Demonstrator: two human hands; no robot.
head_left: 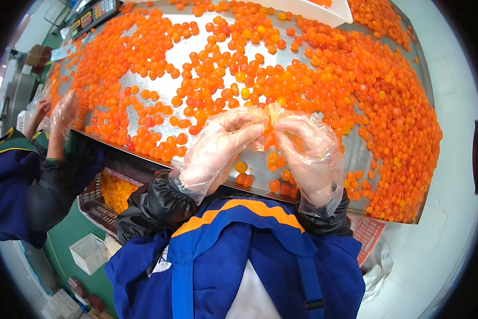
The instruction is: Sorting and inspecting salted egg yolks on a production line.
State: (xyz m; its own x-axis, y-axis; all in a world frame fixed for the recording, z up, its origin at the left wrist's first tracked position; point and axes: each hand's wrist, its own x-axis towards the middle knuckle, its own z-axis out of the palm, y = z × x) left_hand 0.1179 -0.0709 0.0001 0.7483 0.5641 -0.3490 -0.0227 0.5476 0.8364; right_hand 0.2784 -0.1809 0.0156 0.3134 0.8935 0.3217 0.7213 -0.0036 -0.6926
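Note:
Glossy orange and yellow round pieces [393,122], much like small tomatoes or egg yolks, are spread over a metal table [188,40]. Clear plastic gloves cover both my hands. My left hand [212,149] is closed in a pinch above the table's near side. Opposite it, my right hand [316,157] pinches too, and the fingertips of both almost meet. Between them shows a bit of crinkled clear film with orange colour; whether that is a piece, a wrapper or glove plastic I cannot tell. A few loose pieces [241,167] lie below and between my hands.
A white tray [316,13] stands at the table's far side, and a dark keypad device [95,16] at the far left. Another person's gloved hand [66,109] is at the left edge. Below are a crate of yellow-orange pieces [116,189] and a white basket [88,254].

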